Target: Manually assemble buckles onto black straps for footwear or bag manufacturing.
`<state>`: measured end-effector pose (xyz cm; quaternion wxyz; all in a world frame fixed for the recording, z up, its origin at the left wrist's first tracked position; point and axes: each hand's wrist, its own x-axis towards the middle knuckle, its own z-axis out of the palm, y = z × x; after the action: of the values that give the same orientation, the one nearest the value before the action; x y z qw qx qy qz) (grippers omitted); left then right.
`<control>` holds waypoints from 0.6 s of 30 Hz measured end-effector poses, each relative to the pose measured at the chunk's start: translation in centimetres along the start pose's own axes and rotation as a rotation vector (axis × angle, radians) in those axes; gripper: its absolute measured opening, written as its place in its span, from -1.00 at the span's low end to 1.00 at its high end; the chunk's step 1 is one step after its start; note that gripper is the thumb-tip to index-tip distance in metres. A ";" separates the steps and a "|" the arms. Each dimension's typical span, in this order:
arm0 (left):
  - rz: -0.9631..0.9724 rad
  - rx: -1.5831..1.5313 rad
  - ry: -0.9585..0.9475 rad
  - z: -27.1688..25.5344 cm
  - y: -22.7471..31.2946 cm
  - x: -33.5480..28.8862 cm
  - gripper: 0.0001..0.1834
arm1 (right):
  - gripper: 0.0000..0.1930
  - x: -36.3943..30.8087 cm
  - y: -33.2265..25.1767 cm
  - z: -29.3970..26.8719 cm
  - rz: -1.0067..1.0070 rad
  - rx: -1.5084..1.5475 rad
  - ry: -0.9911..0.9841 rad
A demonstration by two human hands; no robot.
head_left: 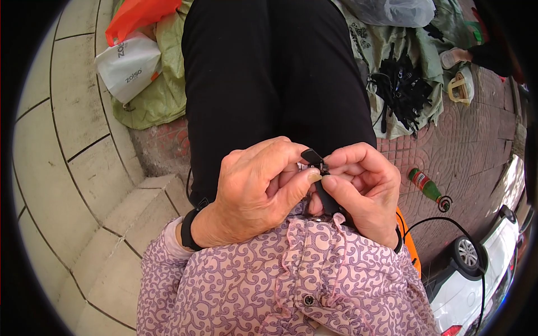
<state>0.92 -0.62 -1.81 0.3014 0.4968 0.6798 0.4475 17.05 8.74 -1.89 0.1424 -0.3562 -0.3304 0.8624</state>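
Note:
Over my lap, my left hand (252,182) and my right hand (367,193) meet fingertip to fingertip. Between them is a short flat black strap (327,199) with a small dark buckle (321,167). My left thumb and forefinger pinch the strap by the buckle, one end sticking up past the forefinger. From the other side, my right thumb and forefinger close on the buckle. The strap's lower part hangs toward my shirt, partly hidden by the fingers. On a greenish sack to the right lies a tangled pile of similar black straps (402,89).
A green sack (168,84) at upper left bears a white bag (129,67) and a red bag (137,17). Tiled steps (73,134) run along the left. At right are a green bottle (426,186), a black cable (448,219), a white car (476,285) and another person's foot (455,57).

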 end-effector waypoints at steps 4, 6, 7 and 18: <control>0.001 -0.040 -0.021 0.1 0.3 0.3 -0.81 | -0.80 -0.3 0.2 0.3 -0.094 -0.090 0.066; 0.001 -0.050 -0.029 0.3 0.3 0.4 -0.80 | -0.82 -0.3 0.0 0.5 -0.218 -0.264 0.133; 0.025 -0.058 -0.004 0.5 0.1 0.4 -0.81 | -0.82 -0.3 0.1 0.4 -0.219 -0.265 0.130; 0.026 -0.157 0.008 0.0 -0.1 0.4 -0.86 | -0.86 -0.1 0.5 0.0 -0.344 -0.501 0.069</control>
<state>0.78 -0.28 -1.85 0.3310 0.4787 0.6373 0.5051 17.17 8.29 -2.21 0.2053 -0.3479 -0.5831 0.7049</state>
